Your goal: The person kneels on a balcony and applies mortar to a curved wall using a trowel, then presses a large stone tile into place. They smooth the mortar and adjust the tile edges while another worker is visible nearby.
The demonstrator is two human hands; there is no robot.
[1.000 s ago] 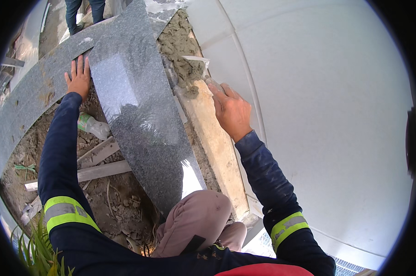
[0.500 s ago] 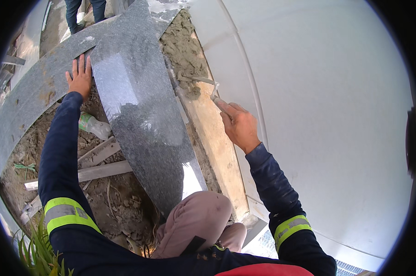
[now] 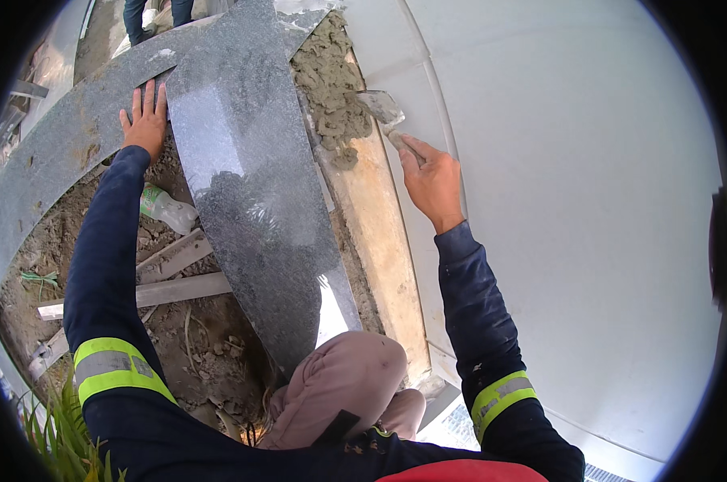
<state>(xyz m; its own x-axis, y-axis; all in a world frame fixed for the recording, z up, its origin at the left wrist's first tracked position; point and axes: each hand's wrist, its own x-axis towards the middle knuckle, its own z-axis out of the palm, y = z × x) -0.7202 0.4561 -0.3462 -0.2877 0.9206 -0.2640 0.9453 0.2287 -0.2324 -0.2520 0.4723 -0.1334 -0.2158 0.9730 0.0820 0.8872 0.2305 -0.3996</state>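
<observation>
Head view: your left hand [image 3: 145,120] lies flat, fingers spread, on the upper left edge of the dark granite slab [image 3: 251,209], where it meets a second curved grey slab [image 3: 50,169]; its grip is wide, holding nothing. Your right hand [image 3: 432,181] has its grip closed round the handle of a trowel [image 3: 382,108], with the blade pointing up and left, its tip at the edge of the mortar [image 3: 327,88]. The mortar is heaped on a pale ledge [image 3: 379,241] that runs between the granite slab and the white curved wall [image 3: 580,201]. To the left of the slab, on bare soil [image 3: 179,337], lie a plastic bottle [image 3: 167,210], near your left forearm, and some wooden strips [image 3: 171,277]. Your bent knee [image 3: 343,386] is at the slab's lower end. At the top edge you can see another person's legs [image 3: 151,12].
</observation>
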